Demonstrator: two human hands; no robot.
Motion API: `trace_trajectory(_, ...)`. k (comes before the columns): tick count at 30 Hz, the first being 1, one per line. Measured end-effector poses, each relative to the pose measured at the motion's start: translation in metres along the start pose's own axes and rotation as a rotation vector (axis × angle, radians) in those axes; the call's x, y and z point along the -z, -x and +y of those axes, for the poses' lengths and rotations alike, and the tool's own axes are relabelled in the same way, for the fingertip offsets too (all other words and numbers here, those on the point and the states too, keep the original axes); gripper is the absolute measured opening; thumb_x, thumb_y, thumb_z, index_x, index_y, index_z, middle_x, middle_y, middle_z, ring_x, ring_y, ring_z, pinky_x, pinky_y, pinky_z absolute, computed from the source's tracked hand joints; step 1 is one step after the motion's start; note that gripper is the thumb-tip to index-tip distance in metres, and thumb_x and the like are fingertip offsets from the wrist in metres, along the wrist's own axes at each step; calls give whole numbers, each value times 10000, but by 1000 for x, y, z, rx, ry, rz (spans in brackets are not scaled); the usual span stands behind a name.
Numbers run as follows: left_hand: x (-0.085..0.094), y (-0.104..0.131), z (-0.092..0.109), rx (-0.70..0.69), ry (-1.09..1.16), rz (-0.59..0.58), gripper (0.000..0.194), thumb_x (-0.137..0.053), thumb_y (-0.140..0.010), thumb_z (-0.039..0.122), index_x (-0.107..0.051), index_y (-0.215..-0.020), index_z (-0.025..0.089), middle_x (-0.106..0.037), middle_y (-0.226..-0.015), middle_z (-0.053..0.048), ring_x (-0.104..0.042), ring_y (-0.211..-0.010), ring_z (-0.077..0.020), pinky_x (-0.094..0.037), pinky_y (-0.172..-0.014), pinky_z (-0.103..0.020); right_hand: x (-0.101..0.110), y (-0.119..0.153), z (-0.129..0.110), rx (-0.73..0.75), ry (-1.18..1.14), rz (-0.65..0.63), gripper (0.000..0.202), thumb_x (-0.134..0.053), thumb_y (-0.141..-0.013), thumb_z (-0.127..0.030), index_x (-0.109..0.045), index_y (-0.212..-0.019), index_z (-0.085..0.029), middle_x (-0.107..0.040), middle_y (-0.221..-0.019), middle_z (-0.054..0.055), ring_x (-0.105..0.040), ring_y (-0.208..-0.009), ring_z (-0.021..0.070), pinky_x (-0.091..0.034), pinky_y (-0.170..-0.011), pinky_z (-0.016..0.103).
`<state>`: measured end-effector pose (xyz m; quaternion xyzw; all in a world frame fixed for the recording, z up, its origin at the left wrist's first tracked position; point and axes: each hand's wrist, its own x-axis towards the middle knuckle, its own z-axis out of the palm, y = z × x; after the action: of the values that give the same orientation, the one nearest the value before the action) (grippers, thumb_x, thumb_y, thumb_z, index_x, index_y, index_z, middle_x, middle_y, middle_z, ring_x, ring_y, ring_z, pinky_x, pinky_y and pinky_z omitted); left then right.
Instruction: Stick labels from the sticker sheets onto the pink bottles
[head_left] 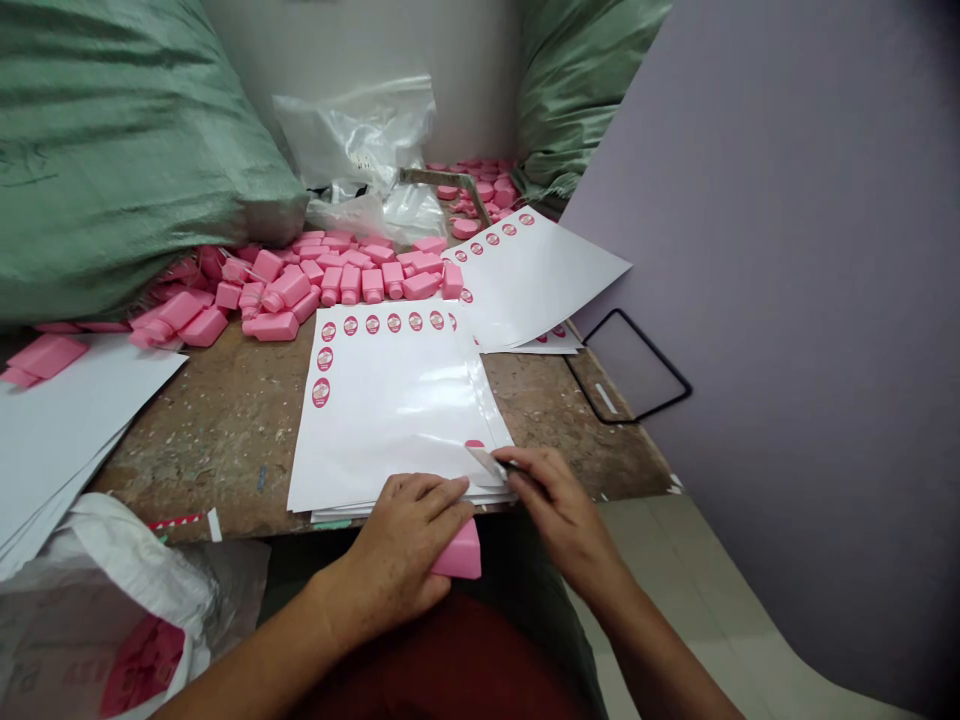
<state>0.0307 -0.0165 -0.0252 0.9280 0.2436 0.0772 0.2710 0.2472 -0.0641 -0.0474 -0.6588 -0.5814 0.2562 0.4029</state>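
In my left hand (411, 535) is a small pink plastic bottle (459, 553), gripped below the table's front edge. My right hand (551, 510) pinches a knife with a flat pale blade (487, 462). At the blade's tip sits a pink oval sticker (474, 443), over the lower right corner of the sticker sheet (390, 420). This white glossy sheet tops a small stack and carries pink oval stickers along its top row and upper left side. The fingertips of my left hand lie at the sheet's front edge. My fingers hide part of the bottle and most of the knife's handle.
Many pink bottles (373, 285) lie heaped behind the stack. More sticker sheets (540, 275) rest behind right, near a black wire frame (664, 400). White sheets (75, 410) lie left, above a white bag (187, 570) holding pink items. Green sacks (135, 150) and clear plastic bags (367, 130) stand behind.
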Motion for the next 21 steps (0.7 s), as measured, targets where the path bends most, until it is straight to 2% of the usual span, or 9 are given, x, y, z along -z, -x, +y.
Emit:
trace_trajectory(3, 7, -2, 2, 43, 138, -5, 680, -596, -585, 125, -552, -1262, 178, -505, -1407, -135, -465, -1202, -351, -330, -1002, -528, 21, -11, -4, -96, -106, 152, 261, -507, -902, -332, -633, -1119, -258, -602, -1045, 47, -572, -962, 197, -451, -845, 330)
trace_trajectory(5, 14, -3, 5, 137, 365, 58, 640, -641, -603, 151, -579, -1239, 193, -546, -1363, -141, -497, -1189, -355, -336, -1012, -526, 27, -14, -14, -64, -121, 201, 253, -513, -906, -329, -626, -1124, -268, -606, -1046, 36, -569, -957, 187, -438, -866, 322)
trace_trajectory(7, 20, -3, 8, 283, 754, 168, 572, -669, -672, 221, -583, -1238, 218, -596, -1300, -125, -534, -1170, -335, -372, -1004, -496, 23, -12, -28, 41, -109, 129, 239, -501, -913, -303, -649, -1098, -275, -607, -1013, 37, -575, -932, 181, -451, -837, 305)
trace_trajectory(9, 25, -3, 10, 387, 1225, 296, 522, -670, -730, 292, -583, -1240, 225, -629, -1253, -105, -548, -1179, -313, -395, -1007, -460, 14, -7, -43, 160, -90, -2, 274, -472, -919, -266, -667, -1111, -280, -605, -967, 47, -588, -889, 175, -475, -772, 284)
trace_trajectory(11, 27, -2, 11, 400, 1597, 411, 504, -690, -731, 303, -605, -1217, 204, -641, -1240, -108, -539, -1211, -302, -380, -1041, -436, 5, -3, -52, 224, -88, -102, 333, -467, -912, -247, -647, -1190, -284, -605, -926, 51, -597, -832, 167, -487, -725, 276)
trace_trajectory(12, 27, -2, 11, 395, 1712, 466, 495, -703, -721, 290, -621, -1198, 190, -647, -1234, -114, -541, -1216, -295, -368, -1058, -427, 2, -2, -53, 216, -97, -128, 348, -492, -899, -252, -637, -1213, -282, -607, -913, 49, -597, -816, 165, -490, -715, 275)
trace_trajectory(15, 25, 0, 10, 412, 1871, 514, 472, -741, -694, 263, -658, -1150, 172, -665, -1207, -131, -577, -1177, -285, -373, -1059, -419, -3, -7, -47, 11, -213, -56, 297, -639, -800, -325, -676, -1087, -253, -599, -820, 20, -579, -758, 164, -479, -661, 264)
trace_trajectory(18, 22, 2, 11, 395, 1907, 448, 508, -780, -656, 266, -669, -1143, 172, -669, -1195, -139, -595, -1148, -295, -405, -1028, -421, -4, -22, -39, -223, -411, 16, 250, -724, -710, -402, -659, -868, -219, -565, -712, -12, -526, -666, 142, -430, -589, 243)
trace_trajectory(21, 20, 3, 12, 401, 1878, 386, 538, -806, -633, 278, -670, -1143, 173, -649, -1224, -141, -580, -1158, -310, -433, -992, -413, -5, -33, -39, -280, -550, -39, 265, -730, -717, -440, -620, -747, -201, -593, -710, -7, -518, -679, 138, -395, -605, 245)
